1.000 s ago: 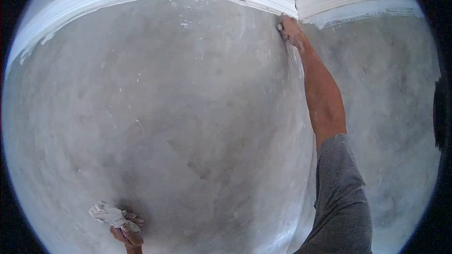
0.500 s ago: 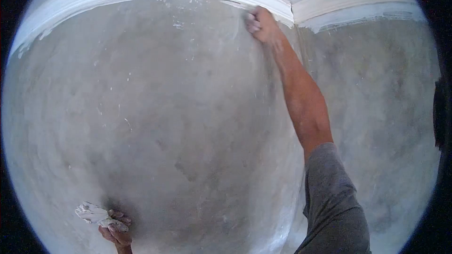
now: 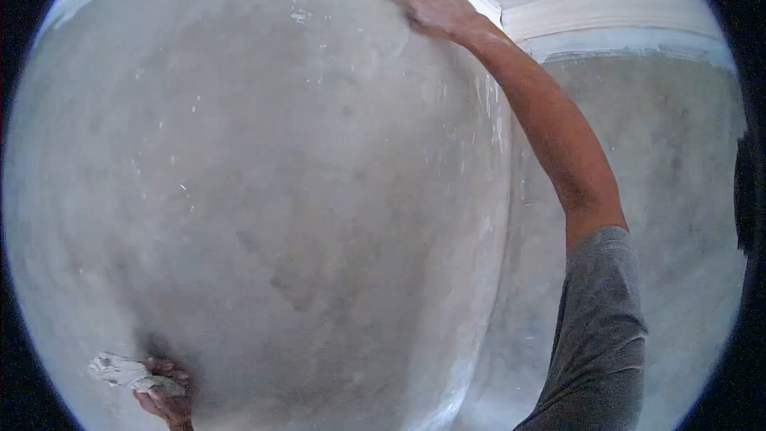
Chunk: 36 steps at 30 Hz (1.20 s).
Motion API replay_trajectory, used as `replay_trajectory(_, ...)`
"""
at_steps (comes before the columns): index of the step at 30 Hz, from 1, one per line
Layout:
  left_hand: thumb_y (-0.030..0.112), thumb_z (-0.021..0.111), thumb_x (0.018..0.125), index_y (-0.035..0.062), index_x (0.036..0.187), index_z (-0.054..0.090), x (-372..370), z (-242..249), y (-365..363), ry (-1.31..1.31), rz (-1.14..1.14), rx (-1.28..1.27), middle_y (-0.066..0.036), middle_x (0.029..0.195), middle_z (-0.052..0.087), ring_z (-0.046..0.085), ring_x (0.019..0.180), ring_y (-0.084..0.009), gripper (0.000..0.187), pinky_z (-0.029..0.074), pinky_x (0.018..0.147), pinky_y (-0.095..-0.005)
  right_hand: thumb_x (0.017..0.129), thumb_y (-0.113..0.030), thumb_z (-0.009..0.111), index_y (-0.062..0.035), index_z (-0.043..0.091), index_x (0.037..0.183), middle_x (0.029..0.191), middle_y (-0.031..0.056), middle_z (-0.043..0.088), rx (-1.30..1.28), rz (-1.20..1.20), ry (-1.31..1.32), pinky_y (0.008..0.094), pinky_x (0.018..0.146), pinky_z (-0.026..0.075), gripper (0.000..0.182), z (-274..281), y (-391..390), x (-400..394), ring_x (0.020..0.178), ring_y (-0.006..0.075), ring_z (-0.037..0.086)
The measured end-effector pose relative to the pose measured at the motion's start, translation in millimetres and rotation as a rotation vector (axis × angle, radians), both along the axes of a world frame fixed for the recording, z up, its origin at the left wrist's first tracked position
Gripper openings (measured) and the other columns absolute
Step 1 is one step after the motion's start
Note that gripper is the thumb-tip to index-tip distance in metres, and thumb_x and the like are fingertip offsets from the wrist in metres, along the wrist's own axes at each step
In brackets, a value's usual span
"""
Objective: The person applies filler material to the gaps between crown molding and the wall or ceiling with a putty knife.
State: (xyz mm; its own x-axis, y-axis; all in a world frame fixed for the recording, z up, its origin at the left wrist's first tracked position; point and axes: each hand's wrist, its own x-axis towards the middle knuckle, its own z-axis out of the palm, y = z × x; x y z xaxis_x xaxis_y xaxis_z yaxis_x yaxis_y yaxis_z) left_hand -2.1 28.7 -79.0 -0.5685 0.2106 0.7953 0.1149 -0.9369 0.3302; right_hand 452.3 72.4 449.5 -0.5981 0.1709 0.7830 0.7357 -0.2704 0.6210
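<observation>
Below, the left hand (half-curled) grips a whitish lump.

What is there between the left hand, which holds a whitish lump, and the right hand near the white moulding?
In the head view, only mottled grey wall shows between the left hand and the right hand; no separate object.

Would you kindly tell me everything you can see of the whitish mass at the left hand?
The whitish mass looks like thick, soft paste, lumpy and uneven, with some greyish patches. It sits low at the left of the view, in front of the grey wall, jutting leftward from the left hand, which holds it. Whether a tool lies beneath it cannot be told.
</observation>
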Motion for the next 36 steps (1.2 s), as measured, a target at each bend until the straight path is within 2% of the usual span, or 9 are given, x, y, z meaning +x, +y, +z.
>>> replay_trajectory(5, 0.043, 0.048, 0.086, -0.0040, 0.113, 0.050, -64, -32, 35, -0.039, 0.593, -0.293, -0.016, 0.105, 0.060, 0.057, 0.093, -0.0268, 0.054, 0.045, 0.083, -0.0396, 0.088, -0.016, 0.039, -0.0247, 0.030, 0.135, 0.080, 0.0168, 0.062, 0.061, -0.204, 0.056, 0.0434, 0.062, 0.051, 0.048, 0, 22, 72, 0.072, 0.0321, 0.063)
replay_trajectory(7, 0.041, 0.044, 0.088, -0.0043, 0.119, 0.046, -5, 1, 2, 0.167, -0.388, 0.191, -0.017, 0.108, 0.058, 0.057, 0.095, -0.0282, 0.055, 0.045, 0.084, -0.0400, 0.089, -0.016, 0.037, -0.0254, 0.029, 0.135, 0.080, 0.0161, 0.063, 0.098, -0.192, 0.037, 0.0427, 0.061, 0.051, 0.048, 1, 32, 98, 0.071, 0.0319, 0.063)
replay_trajectory(12, 0.041, 0.036, 0.089, 0.0025, 0.123, 0.046, -18, -3, 8, 0.226, -0.808, 0.268, -0.014, 0.117, 0.054, 0.054, 0.100, -0.0284, 0.052, 0.044, 0.083, -0.0435, 0.089, -0.015, 0.038, -0.0236, 0.031, 0.135, 0.079, 0.0126, 0.064, 0.069, -0.475, 0.200, 0.0393, 0.058, 0.052, 0.048, -8, 28, 138, 0.071, 0.0290, 0.064)
replay_trajectory(15, 0.043, 0.037, 0.090, 0.0055, 0.125, 0.045, -13, -2, 3, 0.304, -0.521, 0.106, -0.011, 0.119, 0.053, 0.052, 0.101, -0.0271, 0.052, 0.044, 0.082, -0.0438, 0.088, -0.016, 0.041, -0.0197, 0.036, 0.132, 0.079, 0.0130, 0.064, 0.082, -0.562, 0.236, 0.0407, 0.061, 0.052, 0.044, 1, 60, 204, 0.072, 0.0287, 0.064)
replay_trajectory(17, 0.044, 0.048, 0.083, -0.0060, 0.112, 0.041, 11, 3, 11, -0.459, -0.211, 0.077, -0.016, 0.081, 0.056, 0.052, 0.058, -0.0194, 0.058, 0.043, 0.053, -0.0282, 0.088, -0.018, 0.043, -0.0181, 0.037, 0.131, 0.081, 0.0132, 0.064, 0.059, -0.524, 0.293, 0.0418, 0.063, 0.052, 0.044, -21, 42, 183, 0.073, 0.0291, 0.064)
replay_trajectory(21, 0.045, 0.049, 0.083, -0.0056, 0.111, 0.041, 14, 2, 11, -0.178, -0.008, 0.057, -0.015, 0.083, 0.055, 0.052, 0.060, -0.0192, 0.058, 0.043, 0.053, -0.0278, 0.086, -0.020, 0.046, -0.0156, 0.038, 0.130, 0.088, 0.0153, 0.063, 0.079, -0.104, 0.343, 0.0446, 0.068, 0.051, 0.045, -41, 18, 127, 0.077, 0.0315, 0.063)
replay_trajectory(31, 0.048, 0.042, 0.085, -0.0065, 0.111, 0.040, 10, 0, 11, -0.198, -0.049, 0.002, -0.015, 0.084, 0.055, 0.052, 0.060, -0.0178, 0.061, 0.041, 0.053, -0.0283, 0.084, -0.021, 0.050, -0.0080, 0.048, 0.120, 0.086, 0.0166, 0.062, -0.005, -0.287, 0.396, 0.0456, 0.069, 0.050, 0.039, -35, 46, 134, 0.078, 0.0349, 0.061)
replay_trajectory(34, 0.047, 0.042, 0.085, -0.0068, 0.111, 0.041, -3, -14, 15, -0.004, -0.063, -0.004, -0.016, 0.085, 0.055, 0.052, 0.060, -0.0184, 0.060, 0.042, 0.054, -0.0291, 0.085, -0.020, 0.042, -0.0036, 0.056, 0.098, 0.066, 0.0132, 0.059, 0.338, 0.198, 0.215, 0.0414, 0.050, 0.047, 0.025, -33, 63, 166, 0.055, 0.0283, 0.058)
replay_trajectory(36, 0.047, 0.041, 0.086, -0.0071, 0.111, 0.041, -1, -8, 11, -0.001, -0.060, -0.010, -0.017, 0.085, 0.055, 0.052, 0.061, -0.0189, 0.059, 0.042, 0.055, -0.0297, 0.084, -0.018, 0.038, -0.0053, 0.052, 0.076, 0.050, 0.0060, 0.047, -0.445, 1.042, 1.277, 0.0333, 0.037, 0.035, 0.020, -19, 56, 154, 0.041, 0.0179, 0.044)
